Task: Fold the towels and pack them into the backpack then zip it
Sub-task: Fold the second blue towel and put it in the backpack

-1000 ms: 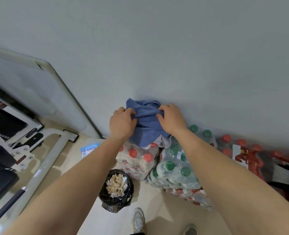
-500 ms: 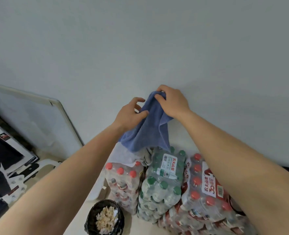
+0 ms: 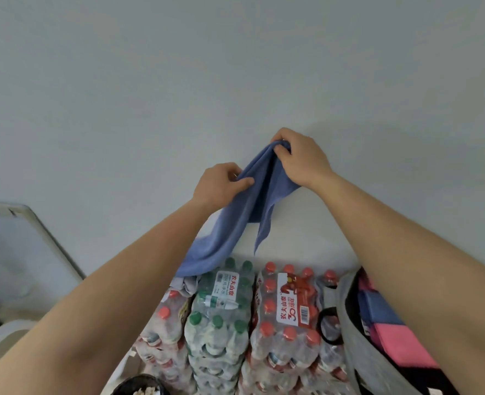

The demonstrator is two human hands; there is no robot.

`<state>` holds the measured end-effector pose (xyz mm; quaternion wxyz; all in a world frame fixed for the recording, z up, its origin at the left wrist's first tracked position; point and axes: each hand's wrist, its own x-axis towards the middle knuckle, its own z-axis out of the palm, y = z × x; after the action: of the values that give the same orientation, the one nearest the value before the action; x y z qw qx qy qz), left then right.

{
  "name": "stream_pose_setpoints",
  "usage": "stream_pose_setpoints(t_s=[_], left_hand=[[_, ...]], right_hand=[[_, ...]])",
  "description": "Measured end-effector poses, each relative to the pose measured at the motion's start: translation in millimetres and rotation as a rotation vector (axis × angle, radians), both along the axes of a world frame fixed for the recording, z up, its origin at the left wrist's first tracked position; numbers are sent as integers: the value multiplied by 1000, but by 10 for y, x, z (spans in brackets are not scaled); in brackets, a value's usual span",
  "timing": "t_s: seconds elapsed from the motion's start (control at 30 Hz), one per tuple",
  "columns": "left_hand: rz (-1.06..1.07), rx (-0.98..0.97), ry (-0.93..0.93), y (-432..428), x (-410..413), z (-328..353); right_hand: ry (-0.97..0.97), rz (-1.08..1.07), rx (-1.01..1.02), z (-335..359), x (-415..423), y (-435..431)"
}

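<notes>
- Since a second ago both hands have hauled the blue towel (image 3: pixel 235 223) up off the heap on the bottle packs (image 3: pixel 221 309). It was a bunched lump then, now it hangs stretched out.
- Right hand (image 3: pixel 301 158) is the higher one, fingers curled, pinching the top end of the towel.
- Left hand (image 3: pixel 221 183) sits just beside and below it, thumb and fingers pinching the same edge a bit further down.
- Long axis runs from the right hand, down past the left hand, and off under the left forearm. The tail looks like it reaches the packs, but the arm hides that bit. One loose corner dangles free below and between the hands.
- The grey backpack (image 3: pixel 358 337) gapes open under the right forearm, with folded pink and blue towels (image 3: pixel 378 309) already in it, so it's nearer the right hand.
- My guess: the hands need to slide apart along that edge to find the corners before folding, then the bundle swings down to the right-hand side.
</notes>
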<state>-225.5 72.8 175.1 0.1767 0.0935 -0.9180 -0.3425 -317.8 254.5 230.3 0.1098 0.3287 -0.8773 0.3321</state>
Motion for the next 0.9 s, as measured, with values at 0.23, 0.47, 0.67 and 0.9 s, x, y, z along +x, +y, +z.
stream_pose_setpoints(t_s=[0.23,0.47,0.67,0.9], left_hand=[[-111,40,-281,252,-40,-388],[-99,-135,-452,153,180,-1012],[-86,-176,-421,107,482,-1450],[-196,-60,-299,440,440,-1556]], right_hand=[[1,-245,180,-405,-119,523],[-80,-354,354,-1112,-93,831],[-317,-214,476,-1746,141,914],[-483,181,430,-1927,497,424]])
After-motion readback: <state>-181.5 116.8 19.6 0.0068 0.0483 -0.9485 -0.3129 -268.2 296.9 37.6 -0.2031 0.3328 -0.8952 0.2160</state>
